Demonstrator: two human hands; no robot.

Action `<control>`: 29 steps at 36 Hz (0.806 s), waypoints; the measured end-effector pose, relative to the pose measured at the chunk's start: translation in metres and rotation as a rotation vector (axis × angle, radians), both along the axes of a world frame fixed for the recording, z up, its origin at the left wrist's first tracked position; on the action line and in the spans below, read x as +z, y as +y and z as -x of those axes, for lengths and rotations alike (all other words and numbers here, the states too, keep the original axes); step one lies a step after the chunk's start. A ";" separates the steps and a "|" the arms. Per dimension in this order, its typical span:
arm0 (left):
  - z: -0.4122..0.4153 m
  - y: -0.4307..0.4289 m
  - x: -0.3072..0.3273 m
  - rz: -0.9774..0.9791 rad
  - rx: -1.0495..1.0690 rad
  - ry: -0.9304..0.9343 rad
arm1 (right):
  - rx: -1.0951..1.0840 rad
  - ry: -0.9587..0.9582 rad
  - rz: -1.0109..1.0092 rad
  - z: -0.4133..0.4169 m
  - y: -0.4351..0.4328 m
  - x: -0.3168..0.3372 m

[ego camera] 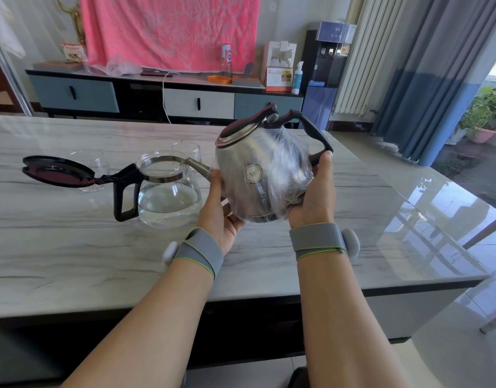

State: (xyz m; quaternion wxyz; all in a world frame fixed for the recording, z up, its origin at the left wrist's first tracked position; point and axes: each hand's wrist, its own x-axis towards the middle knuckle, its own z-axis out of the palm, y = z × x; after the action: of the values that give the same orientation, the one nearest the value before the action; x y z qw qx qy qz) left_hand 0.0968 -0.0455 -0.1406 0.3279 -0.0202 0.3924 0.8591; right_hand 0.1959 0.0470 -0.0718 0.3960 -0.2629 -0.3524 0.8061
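**Kettle held in 2 hands over the glass jug**

Both forearms reach forward from the near edge, each with a grey wrist strap. The left hand (221,208) is turned palm up under the kettle (255,169), its thumb raised along the side near the base of the spout. The right hand (317,191) wraps the kettle's right side, with one fingertip at the lower end of the black handle. Each grip is closed on the plastic-wrapped steel body. The kettle hangs above the tabletop (73,261), tilted left, with its spout over the open mouth of the glass jug (168,197). The jug holds water and its lid (56,170) is flipped back to the left.
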 end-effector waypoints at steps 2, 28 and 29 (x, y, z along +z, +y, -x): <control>0.000 0.000 0.000 -0.001 -0.001 -0.001 | -0.001 0.001 0.001 0.000 0.001 0.000; -0.004 -0.001 0.003 0.001 0.001 -0.018 | 0.009 0.018 0.008 0.000 0.000 -0.001; -0.004 -0.001 0.003 0.001 0.002 -0.018 | 0.009 0.016 0.008 0.000 0.001 -0.001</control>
State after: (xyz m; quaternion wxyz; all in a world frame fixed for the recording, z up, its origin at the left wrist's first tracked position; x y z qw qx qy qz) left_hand 0.1004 -0.0468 -0.1373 0.3308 -0.0286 0.3899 0.8589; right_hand 0.1961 0.0475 -0.0724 0.3943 -0.2563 -0.3471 0.8114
